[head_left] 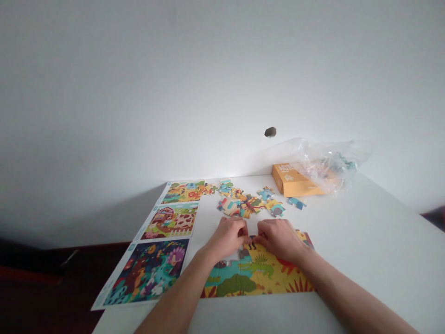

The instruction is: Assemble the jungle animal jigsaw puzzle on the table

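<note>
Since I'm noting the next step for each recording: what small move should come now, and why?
Probably press down on the yellow puzzle piece with dark markings to seat it: the bare left hand and bare right hand are at either side of it, along the far part of the partly assembled, multicoloured jigsaw. Whether it already lies flush is hard to see.

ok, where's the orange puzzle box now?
Head view, right of centre: the orange puzzle box sits on the table near the wall, beyond the right hand, with a clear plastic bag partly over it and loose puzzle pieces to its left.
</note>
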A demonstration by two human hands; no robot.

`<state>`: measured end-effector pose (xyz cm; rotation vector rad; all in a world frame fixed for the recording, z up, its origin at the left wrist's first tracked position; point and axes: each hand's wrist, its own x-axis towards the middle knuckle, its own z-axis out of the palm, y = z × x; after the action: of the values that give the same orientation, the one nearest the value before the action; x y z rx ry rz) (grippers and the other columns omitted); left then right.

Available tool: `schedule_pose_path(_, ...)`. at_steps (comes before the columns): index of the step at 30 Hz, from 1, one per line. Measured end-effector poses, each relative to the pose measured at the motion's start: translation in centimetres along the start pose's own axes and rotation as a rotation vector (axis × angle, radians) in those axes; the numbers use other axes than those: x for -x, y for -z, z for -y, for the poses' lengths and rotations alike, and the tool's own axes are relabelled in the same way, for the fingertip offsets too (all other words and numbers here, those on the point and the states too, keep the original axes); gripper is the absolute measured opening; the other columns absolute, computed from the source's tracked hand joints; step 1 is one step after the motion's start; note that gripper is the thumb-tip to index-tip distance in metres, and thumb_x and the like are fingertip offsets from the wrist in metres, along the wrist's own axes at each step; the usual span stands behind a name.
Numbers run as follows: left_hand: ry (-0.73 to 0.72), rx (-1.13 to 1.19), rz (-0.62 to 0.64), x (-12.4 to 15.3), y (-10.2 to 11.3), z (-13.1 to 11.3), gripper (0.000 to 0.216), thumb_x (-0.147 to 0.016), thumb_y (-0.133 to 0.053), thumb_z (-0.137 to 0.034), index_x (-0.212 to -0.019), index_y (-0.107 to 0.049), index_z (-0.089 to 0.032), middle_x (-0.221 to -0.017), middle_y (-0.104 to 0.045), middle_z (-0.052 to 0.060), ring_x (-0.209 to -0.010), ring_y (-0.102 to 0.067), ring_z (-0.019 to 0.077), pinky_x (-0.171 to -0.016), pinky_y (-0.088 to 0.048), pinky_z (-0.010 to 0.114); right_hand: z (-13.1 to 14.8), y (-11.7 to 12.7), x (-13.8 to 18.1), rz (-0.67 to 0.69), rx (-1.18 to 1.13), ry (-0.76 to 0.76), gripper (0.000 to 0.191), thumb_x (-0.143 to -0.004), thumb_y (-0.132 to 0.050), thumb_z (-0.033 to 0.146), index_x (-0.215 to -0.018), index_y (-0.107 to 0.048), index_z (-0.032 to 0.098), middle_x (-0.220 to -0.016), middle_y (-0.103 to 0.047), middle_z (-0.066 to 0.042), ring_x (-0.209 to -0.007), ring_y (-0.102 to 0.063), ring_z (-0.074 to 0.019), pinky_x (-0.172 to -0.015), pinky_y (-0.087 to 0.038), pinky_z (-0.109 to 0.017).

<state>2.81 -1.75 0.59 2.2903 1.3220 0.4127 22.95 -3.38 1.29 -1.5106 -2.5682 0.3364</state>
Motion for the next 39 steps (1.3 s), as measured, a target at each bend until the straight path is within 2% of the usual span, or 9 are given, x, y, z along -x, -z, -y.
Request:
schedule_pose_path(4, -0.025, 0.016, -0.014, 0.1, 0.1, 0.1, 0.003, -0.079, -0.066, -0.019, -0.076, -0.065, -0.02, -0.08, -0.067, 0.0, -0.083, -0.061, 0.018, -0.078, -0.041, 0.03, 0.8, 0.2, 0.8, -0.004, -0.113, 0.33, 0.022, -0.094, -0.052, 0.037, -0.091, -0.069, 0.023, -0.083, -0.07, -0.002, -0.07, -0.06, -0.0145, -0.059, -0.026, -0.027)
schedule_pose_path(8, -0.072, 0.033, -0.018, 0.1, -0.1, 0.4, 0.004, -0.079, -0.065, -0.018, -0.076, -0.066, -0.02, -0.08, -0.067, 0.0, -0.082, -0.06, 0.0175, -0.078, -0.041, 0.029, 1.1, -0.3, 0.9, 0.027, -0.157, 0.457, 0.024, -0.094, -0.05, 0.038, -0.093, -0.072, 0.028, -0.082, -0.07, -0.001, -0.068, -0.058, -0.0133, -0.058, -0.025, -0.026)
schedule_pose_path(10, -0.075, 0.04, -0.025, 0.0, -0.1, 0.5, 0.004, -0.079, -0.066, -0.018, -0.075, -0.066, -0.02, -0.079, -0.066, 0.0, -0.082, -0.059, 0.0173, -0.079, -0.041, 0.029, 1.1, -0.3, 0.8, 0.044, -0.16, 0.468, 0.024, -0.093, -0.052, 0.039, -0.092, -0.073, 0.029, -0.077, -0.069, 0.0, -0.065, -0.057, -0.0129, -0.057, -0.025, -0.026)
schedule_pose_path(17, -0.076, 0.074, -0.025, -0.2, -0.1, 1.1, 0.004, -0.08, -0.066, -0.019, -0.076, -0.067, -0.019, -0.078, -0.066, 0.001, -0.076, -0.058, 0.0159, -0.072, -0.041, 0.026, 0.6, 0.2, 1.1, 0.074, -0.137, 0.432, 0.031, -0.087, -0.054, 0.032, -0.061, -0.069, 0.023, -0.06, -0.066, 0.001, -0.053, -0.049, -0.0105, -0.055, -0.024, -0.027)
schedule_pose_path(25, -0.068, 0.099, -0.037, -0.3, -0.4, 1.9, 0.005, -0.079, -0.066, -0.019, -0.075, -0.067, -0.018, -0.076, -0.064, 0.001, -0.073, -0.057, 0.0153, -0.069, -0.041, 0.024, 0.0, -0.6, 1.1, 0.055, -0.181, 0.468, 0.019, -0.072, -0.057, 0.021, -0.054, -0.065, 0.02, -0.057, -0.066, 0.001, -0.048, -0.045, -0.0087, -0.052, -0.025, -0.025)
schedule_pose_path(31, -0.064, 0.095, -0.038, -0.3, -0.4, 1.9, 0.003, -0.078, -0.066, -0.019, -0.075, -0.067, -0.018, -0.076, -0.064, 0.001, -0.073, -0.056, 0.0153, -0.069, -0.041, 0.024, 0.1, -0.1, 1.1, 0.058, -0.206, 0.452, 0.01, -0.061, -0.056, 0.017, -0.051, -0.058, 0.019, -0.053, -0.061, 0.002, -0.048, -0.037, -0.0083, -0.051, -0.023, -0.025)
schedule_pose_path(39, -0.073, 0.094, -0.042, -0.2, -0.5, 2.0, 0.003, -0.079, -0.066, -0.019, -0.076, -0.067, -0.019, -0.077, -0.064, 0.001, -0.074, -0.056, 0.0151, -0.07, -0.04, 0.024, 0.1, -0.8, 1.0, 0.001, -0.261, 0.443, 0.01, -0.057, -0.055, 0.019, -0.049, -0.049, 0.018, -0.051, -0.054, 0.004, -0.05, -0.032, -0.0089, -0.052, -0.021, -0.026)
